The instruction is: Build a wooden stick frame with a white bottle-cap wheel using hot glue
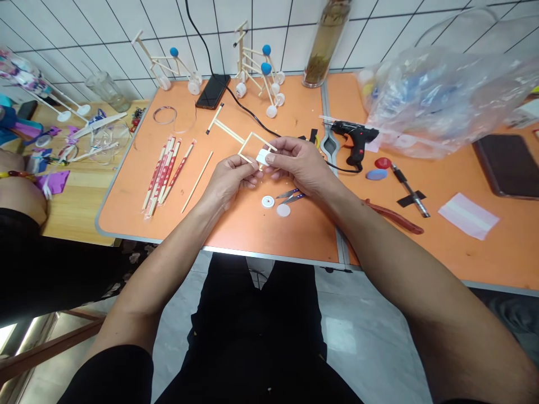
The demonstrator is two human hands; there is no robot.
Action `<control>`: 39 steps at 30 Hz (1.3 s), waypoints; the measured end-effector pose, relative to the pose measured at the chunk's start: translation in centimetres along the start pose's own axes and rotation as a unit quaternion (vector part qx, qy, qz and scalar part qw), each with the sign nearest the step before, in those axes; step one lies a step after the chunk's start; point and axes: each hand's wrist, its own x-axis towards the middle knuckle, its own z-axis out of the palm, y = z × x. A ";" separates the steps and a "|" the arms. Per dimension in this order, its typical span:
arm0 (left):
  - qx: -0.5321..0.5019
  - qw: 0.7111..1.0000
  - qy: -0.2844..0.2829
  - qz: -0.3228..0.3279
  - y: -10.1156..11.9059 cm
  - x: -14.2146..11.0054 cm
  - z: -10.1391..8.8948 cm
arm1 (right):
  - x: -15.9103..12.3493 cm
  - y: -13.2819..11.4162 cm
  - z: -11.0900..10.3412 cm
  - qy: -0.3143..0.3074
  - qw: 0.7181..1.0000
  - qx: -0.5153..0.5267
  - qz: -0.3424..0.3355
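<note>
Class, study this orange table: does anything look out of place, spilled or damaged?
Nothing looks spilled or broken. The small snips seem awkwardly placed, though: they lie with bare blades close to the working right hand.

Orange table point(236, 231); red-wrapped sticks point(161, 175), glue gun point(357, 141), phone point(210, 94)
</note>
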 end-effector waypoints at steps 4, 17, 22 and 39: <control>-0.001 1.000 0.006 -0.004 0.1 0.0 0.0 | 0.0 0.2 -0.2 0.010 1.000 -0.003 -0.003; -0.160 0.987 0.018 0.028 -0.7 0.4 0.9 | -0.4 -0.2 1.1 0.004 1.000 0.023 0.008; -0.196 0.981 -0.009 0.009 -0.7 0.8 2.2 | -0.5 -0.2 1.5 -0.004 0.998 0.052 0.015; -0.200 0.979 0.043 0.006 2.0 2.6 1.9 | -0.8 -0.9 1.4 0.055 0.997 0.051 0.017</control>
